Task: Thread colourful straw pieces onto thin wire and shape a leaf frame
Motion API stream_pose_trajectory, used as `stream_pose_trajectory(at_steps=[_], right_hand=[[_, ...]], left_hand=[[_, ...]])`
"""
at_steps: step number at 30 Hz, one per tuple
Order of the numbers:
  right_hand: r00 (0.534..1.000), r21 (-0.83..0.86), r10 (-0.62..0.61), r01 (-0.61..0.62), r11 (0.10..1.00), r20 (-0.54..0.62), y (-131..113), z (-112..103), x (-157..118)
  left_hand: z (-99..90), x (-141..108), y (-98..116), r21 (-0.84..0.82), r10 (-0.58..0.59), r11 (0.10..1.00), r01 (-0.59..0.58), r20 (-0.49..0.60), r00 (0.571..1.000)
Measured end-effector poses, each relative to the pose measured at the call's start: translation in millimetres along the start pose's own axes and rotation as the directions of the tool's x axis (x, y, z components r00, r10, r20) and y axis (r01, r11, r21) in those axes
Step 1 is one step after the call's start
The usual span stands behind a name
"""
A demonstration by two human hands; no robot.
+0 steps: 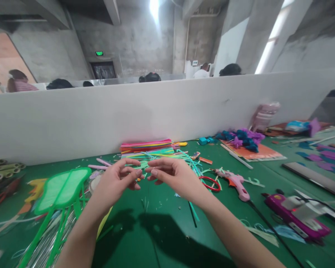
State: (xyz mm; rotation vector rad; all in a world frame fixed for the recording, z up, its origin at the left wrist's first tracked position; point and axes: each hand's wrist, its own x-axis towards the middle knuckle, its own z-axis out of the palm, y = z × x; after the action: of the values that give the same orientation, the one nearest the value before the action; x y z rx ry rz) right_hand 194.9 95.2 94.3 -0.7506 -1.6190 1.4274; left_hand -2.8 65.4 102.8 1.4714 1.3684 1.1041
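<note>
My left hand (123, 178) and my right hand (167, 173) are raised over the green table (145, 238), fingertips facing each other with a small gap. On each hand the thumb is close to the curled fingers. Something thin and pale may be at the right fingertips, too small to make out. Behind the hands lies a stack of colored strips (146, 146), pink and red above, pale green below. Loose green and teal strips (194, 163) spread to the right, beside a red ring (210, 183).
A pink glue gun (236, 182) and a magenta power strip (298, 217) lie right. Green mesh shapes (63, 188) are at left. Purple and blue pieces (244, 139) lie at back right. A white partition (100, 119) stands behind, with people beyond it.
</note>
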Motion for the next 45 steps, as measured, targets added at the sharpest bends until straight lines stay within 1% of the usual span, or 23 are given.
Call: stream_pose_trajectory(at_steps=[3,6,9,12,14,16,18,20,22,26,30,32,38,40,42,43,45], right_hand=[[0.996,-0.116,-0.084,0.081,0.990,-0.026,-1.1,1.1,-1.6],[0.976,-0.300,-0.213,0.193,0.934,-0.035,-3.1,1.4,-4.6],[0.945,-0.513,-0.326,0.273,0.814,-0.013,-4.9,1.5,-8.0],[0.910,-0.687,-0.411,0.336,0.645,0.059,-3.2,1.8,-9.8],[0.881,-0.768,-0.465,0.357,0.532,0.087,-0.2,2.0,-9.8],[0.843,-0.824,-0.529,0.367,0.432,0.099,3.3,2.1,-9.2],[0.804,-0.854,-0.584,0.380,0.355,0.115,6.1,1.9,-8.5],[0.767,-0.863,-0.628,0.402,0.305,0.135,8.2,1.7,-7.8],[0.738,-0.860,-0.658,0.426,0.281,0.150,9.5,1.5,-7.4],[0.720,-0.849,-0.674,0.452,0.275,0.165,10.8,1.7,-6.9],[0.701,-0.856,-0.694,0.450,0.255,0.162,10.4,1.4,-5.8],[0.705,-0.854,-0.691,0.450,0.262,0.160,9.1,0.9,-5.2],[0.771,-0.820,-0.628,0.423,0.386,0.102,3.4,-0.7,-6.1],[0.805,-0.778,-0.585,0.427,0.461,0.096,2.4,-1.9,-5.8],[0.844,-0.735,-0.531,0.406,0.543,0.073,1.7,-3.6,-4.8],[0.852,-0.719,-0.521,0.394,0.573,0.052,1.2,-4.5,-4.2],[0.846,-0.695,-0.533,0.387,0.606,0.006,-0.1,-6.2,-3.2]], left_hand=[[2.6,-2.0,2.1,0.012,0.018,1.000,-0.018,-0.037,0.999],[3.1,-2.7,2.6,0.026,0.037,0.999,-0.035,-0.071,0.997],[3.4,-2.3,2.5,0.038,0.046,0.998,-0.043,-0.105,0.993],[3.7,-3.0,3.3,0.060,0.070,0.996,-0.062,-0.138,0.988],[3.9,-4.6,4.6,0.087,0.084,0.994,-0.073,-0.136,0.987],[4.6,-6.7,6.5,0.131,0.089,0.989,-0.073,-0.122,0.989],[5.9,-8.5,8.6,0.163,0.085,0.984,-0.066,-0.111,0.990],[7.4,-9.7,10.5,0.160,0.073,0.985,-0.057,-0.096,0.993],[8.5,-10.1,11.7,0.136,0.063,0.989,-0.052,-0.080,0.995],[8.1,-9.6,11.7,0.102,0.068,0.993,-0.062,-0.057,0.996],[7.1,-9.6,10.7,0.071,0.060,0.996,-0.058,-0.033,0.998],[7.6,-9.5,10.7,0.062,0.060,0.996,-0.058,-0.031,0.998],[9.8,-9.4,13.3,0.054,0.065,0.996,-0.065,-0.002,0.998],[9.2,-10.1,14.1,0.020,0.053,0.998,-0.053,0.019,0.998],[7.6,-10.4,13.7,-0.029,0.027,0.999,-0.026,0.061,0.998],[6.5,-10.3,13.0,-0.043,0.010,0.999,-0.007,0.086,0.996],[4.1,-9.7,10.4,-0.051,-0.020,0.998,0.027,0.135,0.991]])
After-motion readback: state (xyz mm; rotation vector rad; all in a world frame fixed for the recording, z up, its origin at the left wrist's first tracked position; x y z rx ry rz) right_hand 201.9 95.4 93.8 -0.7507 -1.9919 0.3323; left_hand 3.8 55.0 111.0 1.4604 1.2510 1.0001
